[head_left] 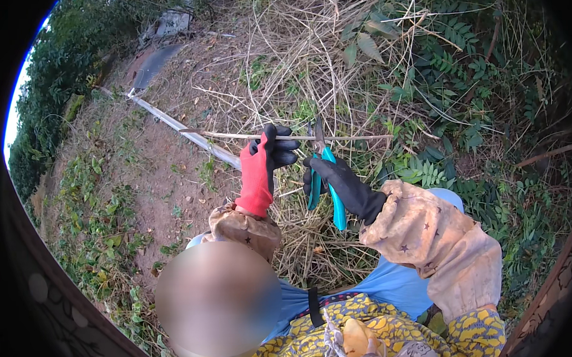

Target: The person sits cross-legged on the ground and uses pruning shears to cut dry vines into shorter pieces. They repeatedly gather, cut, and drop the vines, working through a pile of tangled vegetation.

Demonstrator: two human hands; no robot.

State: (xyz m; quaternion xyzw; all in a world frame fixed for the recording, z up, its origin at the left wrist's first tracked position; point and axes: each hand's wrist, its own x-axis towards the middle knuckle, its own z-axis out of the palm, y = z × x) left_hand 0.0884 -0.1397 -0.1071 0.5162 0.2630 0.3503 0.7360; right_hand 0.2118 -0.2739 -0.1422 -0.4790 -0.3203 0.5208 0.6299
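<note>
My left hand (268, 159), in a red and black work glove, is closed round a long thin dry stick (224, 136). The stick lies nearly level across the view and sticks out on both sides of the hand. In my right hand (346, 183), in a black glove, is a pair of pruning shears (338, 208) with teal handles. Their metal blades point away from me and meet the stick just right of my left hand. Whether the blades have closed on it is too small to tell.
Dry cut stalks (294, 46) lie heaped ahead and beneath my hands. Green leafy plants (446, 166) grow thickly on the right. At the left, a pale pole (177, 124) lies on bare soil (178, 163), near a dark flat sheet (156, 65).
</note>
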